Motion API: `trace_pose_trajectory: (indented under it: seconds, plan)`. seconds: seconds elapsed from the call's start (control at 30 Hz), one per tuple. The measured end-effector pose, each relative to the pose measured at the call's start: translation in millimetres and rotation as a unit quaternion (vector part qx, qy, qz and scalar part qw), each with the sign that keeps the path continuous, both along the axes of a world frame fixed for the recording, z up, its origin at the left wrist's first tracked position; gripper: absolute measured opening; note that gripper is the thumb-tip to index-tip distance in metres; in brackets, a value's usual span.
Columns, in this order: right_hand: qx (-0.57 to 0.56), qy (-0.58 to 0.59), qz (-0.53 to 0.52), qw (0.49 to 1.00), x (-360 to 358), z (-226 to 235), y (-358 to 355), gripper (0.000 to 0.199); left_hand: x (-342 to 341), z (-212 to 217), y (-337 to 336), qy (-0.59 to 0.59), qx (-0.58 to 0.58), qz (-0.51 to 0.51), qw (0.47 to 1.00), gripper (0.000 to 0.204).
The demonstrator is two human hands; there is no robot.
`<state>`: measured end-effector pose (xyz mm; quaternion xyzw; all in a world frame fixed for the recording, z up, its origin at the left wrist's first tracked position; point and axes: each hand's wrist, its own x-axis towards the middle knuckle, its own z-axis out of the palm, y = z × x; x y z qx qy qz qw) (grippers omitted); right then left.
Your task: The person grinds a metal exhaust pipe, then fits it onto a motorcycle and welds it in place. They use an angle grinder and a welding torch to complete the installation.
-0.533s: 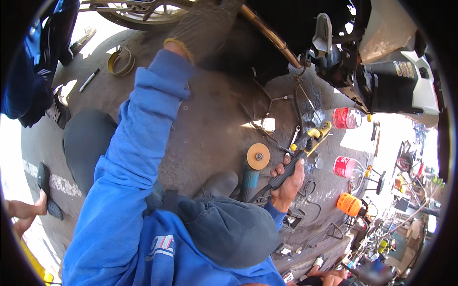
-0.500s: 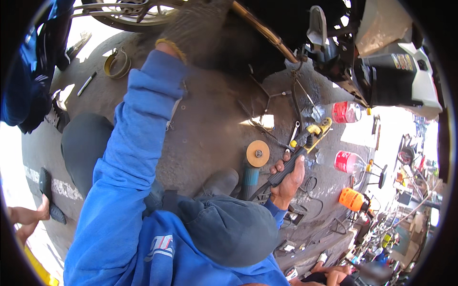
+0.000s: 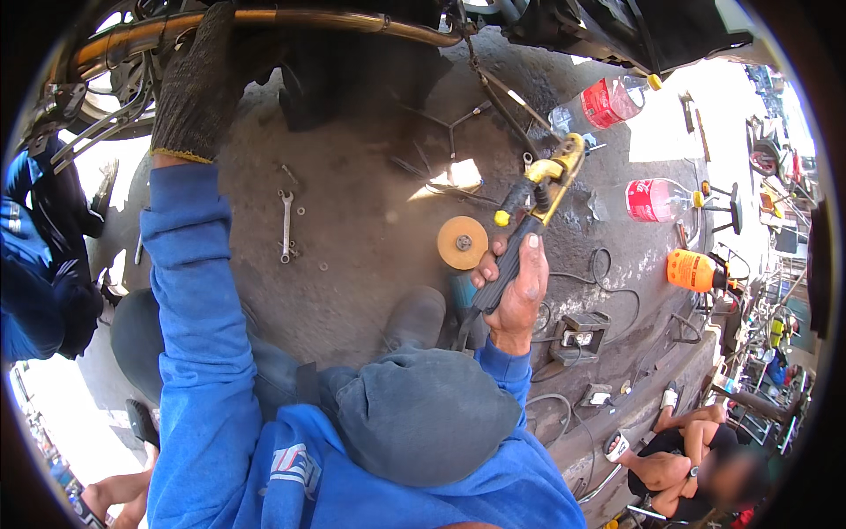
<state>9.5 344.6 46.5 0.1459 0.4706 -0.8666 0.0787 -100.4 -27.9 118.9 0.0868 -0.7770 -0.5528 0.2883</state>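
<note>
Since the earlier frame the right hand (image 3: 515,295) has lifted the welding electrode holder (image 3: 533,212) off the ground, its yellow jaws now raised toward the pipe. At far left, the gloved left hand (image 3: 198,84) reaches up to the rusty exhaust pipe (image 3: 291,19); whether its fingers grip it cannot be told. A wrench (image 3: 285,225) lies on the concrete floor (image 3: 352,264). An angle grinder (image 3: 463,247) rests just beside the right hand, whose fingers wrap tightly around the holder's black handle.
</note>
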Motion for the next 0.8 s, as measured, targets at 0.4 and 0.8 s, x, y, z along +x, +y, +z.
trace_pose_trajectory:
  seconds: [0.4,0.8]
  plan:
    - [0.033,0.029,-0.012,0.999,-13,0,-1,0.033,-2,-5,-14,-0.019,0.157,-0.090,0.983,0.043]
    - [0.053,0.015,0.025,0.998,-9,2,-8,0.034,4,-16,-22,0.008,-0.554,0.134,0.822,0.048]
